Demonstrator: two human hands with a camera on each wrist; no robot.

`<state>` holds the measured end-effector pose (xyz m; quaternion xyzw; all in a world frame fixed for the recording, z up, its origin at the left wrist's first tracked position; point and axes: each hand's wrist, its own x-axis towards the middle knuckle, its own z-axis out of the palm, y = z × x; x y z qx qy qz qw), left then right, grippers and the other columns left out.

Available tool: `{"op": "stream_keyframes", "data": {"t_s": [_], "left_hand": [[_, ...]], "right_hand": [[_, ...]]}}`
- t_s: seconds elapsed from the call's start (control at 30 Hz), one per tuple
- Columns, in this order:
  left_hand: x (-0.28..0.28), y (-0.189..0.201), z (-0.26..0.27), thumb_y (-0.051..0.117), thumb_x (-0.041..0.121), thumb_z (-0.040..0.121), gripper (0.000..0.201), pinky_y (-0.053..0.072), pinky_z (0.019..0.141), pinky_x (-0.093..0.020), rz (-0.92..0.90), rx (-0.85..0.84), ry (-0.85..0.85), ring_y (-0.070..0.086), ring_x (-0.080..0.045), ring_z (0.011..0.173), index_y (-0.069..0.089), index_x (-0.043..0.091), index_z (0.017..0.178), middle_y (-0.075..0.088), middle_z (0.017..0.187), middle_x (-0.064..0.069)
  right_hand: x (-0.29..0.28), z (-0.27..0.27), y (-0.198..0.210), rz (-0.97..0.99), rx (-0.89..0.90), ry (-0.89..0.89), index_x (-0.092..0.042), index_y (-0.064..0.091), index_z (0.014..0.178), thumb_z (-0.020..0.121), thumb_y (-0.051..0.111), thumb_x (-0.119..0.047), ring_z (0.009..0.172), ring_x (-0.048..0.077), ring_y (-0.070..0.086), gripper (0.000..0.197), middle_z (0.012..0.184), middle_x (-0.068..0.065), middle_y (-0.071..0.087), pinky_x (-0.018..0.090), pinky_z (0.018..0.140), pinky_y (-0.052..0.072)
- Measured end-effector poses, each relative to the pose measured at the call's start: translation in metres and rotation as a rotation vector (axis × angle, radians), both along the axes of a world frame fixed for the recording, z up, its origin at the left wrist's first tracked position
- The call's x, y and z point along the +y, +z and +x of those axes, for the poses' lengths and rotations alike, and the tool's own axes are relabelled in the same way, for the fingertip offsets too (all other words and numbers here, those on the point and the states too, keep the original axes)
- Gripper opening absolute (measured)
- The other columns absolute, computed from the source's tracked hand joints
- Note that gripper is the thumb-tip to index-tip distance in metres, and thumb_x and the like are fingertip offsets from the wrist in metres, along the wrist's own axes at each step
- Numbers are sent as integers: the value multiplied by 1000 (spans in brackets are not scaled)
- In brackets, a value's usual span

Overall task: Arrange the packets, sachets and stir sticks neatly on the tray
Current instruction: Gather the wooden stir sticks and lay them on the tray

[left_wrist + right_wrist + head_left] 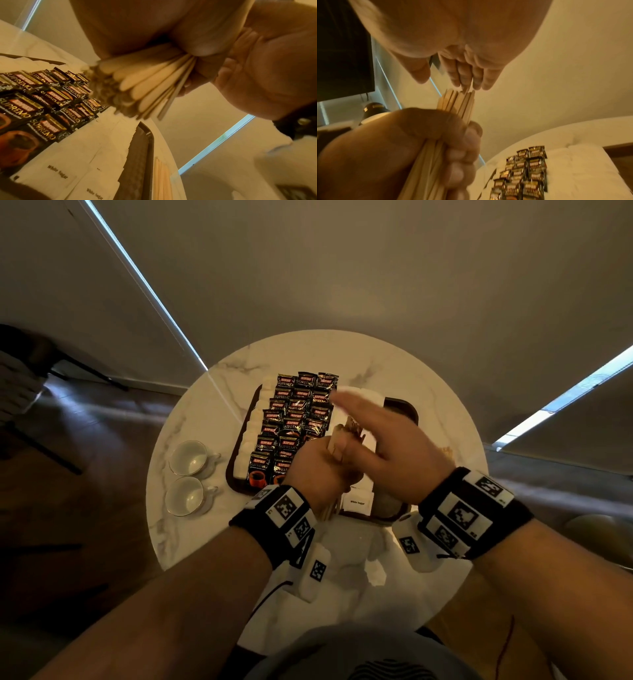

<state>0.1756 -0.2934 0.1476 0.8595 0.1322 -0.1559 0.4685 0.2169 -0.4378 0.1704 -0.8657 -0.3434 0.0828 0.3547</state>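
- Left wrist view shows our left hand (197,44) clenched around a bundle of wooden stir sticks (145,83), held above the tray (147,148).
- Our right hand (387,436) hovers with fingers straight and relaxed, fingertips (467,81) at the sticks' upper ends.
- Below, black coffee packets (294,419) lie in overlapping rows on the tray, white sugar sachets (68,169) beside them.
- Loose sticks (161,180) lie on the marble table (191,419), just beside the tray's edge; two cups (186,474) stand apart.
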Motion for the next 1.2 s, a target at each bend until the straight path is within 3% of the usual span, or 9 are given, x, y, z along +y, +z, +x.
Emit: {"op": "stream_keyframes", "data": {"t_s": [0.13, 0.27, 0.37, 0.43, 0.6, 0.77, 0.93, 1.07, 1.2], "left_hand": [[0, -5, -5, 67, 8, 92, 5, 58, 59, -31, -126, 51, 74, 64, -8, 53, 64, 4, 90, 69, 73, -4], [5, 2, -5, 71, 9, 89, 11, 61, 68, -39, -334, -121, 260, 70, -23, 64, 69, 11, 78, 71, 69, -8], [2, 21, 1, 73, 14, 90, 15, 61, 71, -40, -348, -335, 278, 70, -30, 72, 68, 6, 78, 70, 75, -12], [0, 29, 0, 80, 13, 86, 13, 60, 72, -33, -353, -427, 306, 71, -17, 74, 70, 15, 78, 73, 76, -1], [-2, 32, -7, 81, -8, 78, 30, 54, 76, -18, -475, -465, 135, 67, -6, 78, 69, 10, 99, 69, 83, -4], [-3, 21, -8, 77, -13, 76, 31, 58, 90, -39, -497, -522, 113, 71, -25, 93, 68, 14, 88, 73, 93, -14], [-7, 15, -14, 80, -15, 74, 62, 58, 90, -44, -590, -510, 109, 71, -32, 88, 60, 13, 125, 69, 85, -16], [-9, 12, -15, 81, -10, 75, 34, 58, 92, -52, -548, -514, 97, 72, -31, 97, 70, 12, 98, 72, 92, -13], [-10, 6, -18, 77, -8, 78, 20, 59, 91, -41, -480, -472, 85, 72, -24, 95, 71, 9, 85, 74, 93, -11]], "right_hand": [[6, 7, -10, 116, 292, -54, -33, 59, 146, 107, 50, -42, 133, 8, 57, 41, 144, -9, 63, 36, 112, 45], [7, 19, -23, 674, 1122, -558, -14, 69, 127, 107, 49, -46, 112, 27, 70, 43, 116, 1, 75, 42, 92, 56], [4, 5, -35, 593, 1576, -496, -6, 64, 131, 101, 55, -55, 106, 35, 71, 59, 112, 14, 72, 52, 100, 56], [7, -5, -36, 704, 1738, -404, -4, 60, 141, 97, 61, -51, 109, 39, 72, 64, 122, 19, 71, 53, 104, 54], [22, -11, -22, 954, 1681, -385, -14, 61, 143, 112, 39, -26, 105, 30, 75, 40, 128, 16, 71, 42, 77, 66], [19, -16, -21, 981, 1709, -523, -3, 70, 123, 112, 37, -19, 86, 27, 79, 38, 108, 18, 76, 35, 63, 64], [15, -23, -17, 1057, 1685, -504, -5, 84, 96, 113, 34, -19, 80, 26, 79, 54, 99, 16, 78, 33, 62, 64], [12, -23, -17, 1041, 1680, -587, -2, 73, 113, 111, 37, -14, 77, 27, 78, 38, 96, 18, 77, 32, 58, 63], [11, -27, -20, 1026, 1675, -618, 0, 75, 109, 112, 38, -23, 82, 28, 79, 43, 101, 19, 77, 35, 64, 65]]}}
